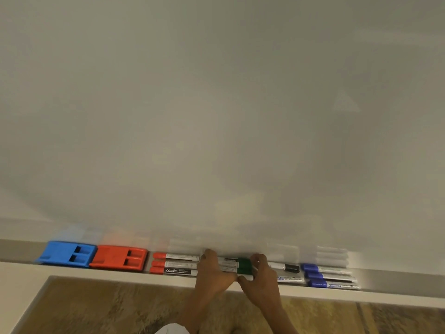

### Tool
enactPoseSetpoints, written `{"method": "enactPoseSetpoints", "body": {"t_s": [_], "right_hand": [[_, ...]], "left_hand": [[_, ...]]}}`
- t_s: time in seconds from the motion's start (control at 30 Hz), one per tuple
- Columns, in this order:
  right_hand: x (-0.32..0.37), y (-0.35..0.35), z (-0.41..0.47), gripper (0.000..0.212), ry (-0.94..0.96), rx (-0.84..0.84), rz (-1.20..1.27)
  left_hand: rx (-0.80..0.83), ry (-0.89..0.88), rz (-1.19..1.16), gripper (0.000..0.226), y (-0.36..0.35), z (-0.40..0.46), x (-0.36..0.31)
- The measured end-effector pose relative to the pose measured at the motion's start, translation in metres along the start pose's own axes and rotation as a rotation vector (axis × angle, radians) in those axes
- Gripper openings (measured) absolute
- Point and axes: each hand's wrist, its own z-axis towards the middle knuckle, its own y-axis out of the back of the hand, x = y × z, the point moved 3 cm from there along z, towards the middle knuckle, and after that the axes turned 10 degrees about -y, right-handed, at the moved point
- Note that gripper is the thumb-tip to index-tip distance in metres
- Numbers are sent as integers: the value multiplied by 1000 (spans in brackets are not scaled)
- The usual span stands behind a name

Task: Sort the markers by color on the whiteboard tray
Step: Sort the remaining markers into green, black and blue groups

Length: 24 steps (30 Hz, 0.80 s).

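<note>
On the whiteboard tray (168, 279) three red-capped markers (174, 263) lie side by side left of centre. Green-capped markers (243, 266) lie in the middle, between my two hands. My left hand (213, 273) rests on their barrels. My right hand (261, 278) is curled around their cap end, thumb under the front marker. A black-capped marker (289, 267) lies just right of my right hand, with another marker (290, 278) in front of it. Three blue-capped markers (330, 277) lie together at the right.
A blue eraser (67, 254) and a red eraser (119, 257) sit at the tray's left end. The whiteboard (216, 116) rises behind the tray. A brown carpet (108, 307) lies below it.
</note>
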Motion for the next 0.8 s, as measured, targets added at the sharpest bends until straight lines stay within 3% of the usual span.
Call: {"method": "enactPoseSetpoints", "body": {"t_s": [0.13, 0.6, 0.8], "right_hand": [[2, 2, 0, 55, 22, 9, -56], [-3, -16, -1, 57, 73, 25, -317], [2, -14, -2, 54, 87, 10, -383]], "left_hand": [[-44, 9, -2, 71, -2, 1, 3], [-408, 84, -253, 18, 13, 6, 18], [-442, 139, -394, 8, 16, 8, 24]]}}
